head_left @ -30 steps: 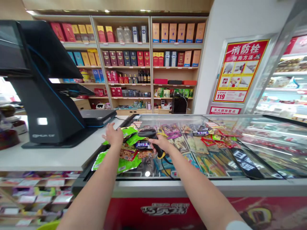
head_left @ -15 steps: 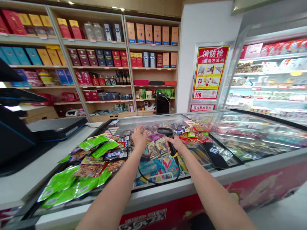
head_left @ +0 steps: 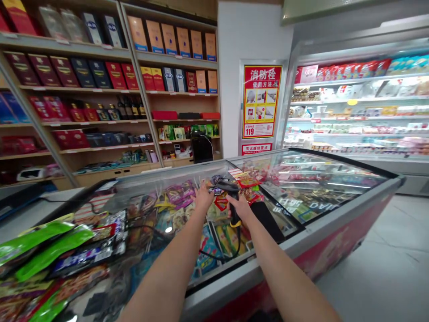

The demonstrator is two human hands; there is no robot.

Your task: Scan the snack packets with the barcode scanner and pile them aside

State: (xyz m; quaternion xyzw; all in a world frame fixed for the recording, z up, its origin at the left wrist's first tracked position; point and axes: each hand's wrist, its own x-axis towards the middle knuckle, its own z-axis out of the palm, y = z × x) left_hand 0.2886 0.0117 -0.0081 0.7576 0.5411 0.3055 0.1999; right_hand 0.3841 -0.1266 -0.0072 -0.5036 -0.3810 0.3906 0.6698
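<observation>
My right hand (head_left: 240, 206) is wrapped around the handle of a black barcode scanner (head_left: 227, 184), which has a yellow band near its base. A cable hangs from the handle in a loop over the glass. My left hand (head_left: 203, 199) reaches forward with fingers spread, just left of the scanner head. Close to its fingertips lies a dark snack packet (head_left: 217, 190); whether they touch it I cannot tell. Red snack packets (head_left: 248, 180) lie beyond and to the right of the scanner, on the glass freezer top.
Green snack packets (head_left: 55, 250) and dark ones are piled at the left. A flat black object (head_left: 267, 221) lies right of my right hand. The chest freezer's front rim (head_left: 228, 278) runs below my forearms. Shelves of boxes (head_left: 181, 94) and a lit refrigerated display (head_left: 355, 107) stand behind.
My view has swung to the right. My left hand has moved away from the left pile, toward the scanner and the packets beside it. The scanner stays in my right hand.
</observation>
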